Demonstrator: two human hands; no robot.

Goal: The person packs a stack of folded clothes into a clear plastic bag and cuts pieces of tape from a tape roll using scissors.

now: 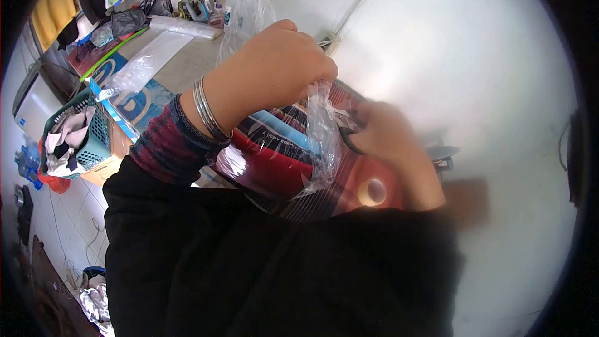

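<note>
Left grip (290,56): closed, pinching clear plastic (323,134), which hangs below it and shows behind it | Right grip (382,131), blurred, beside the hanging plastic: curled round a dark-handled tool (350,142), partly hidden | Beneath both grips: red printed sheet (268,161) | Well left of the left grip: green basket (95,143) holding clothes (68,134)
</note>
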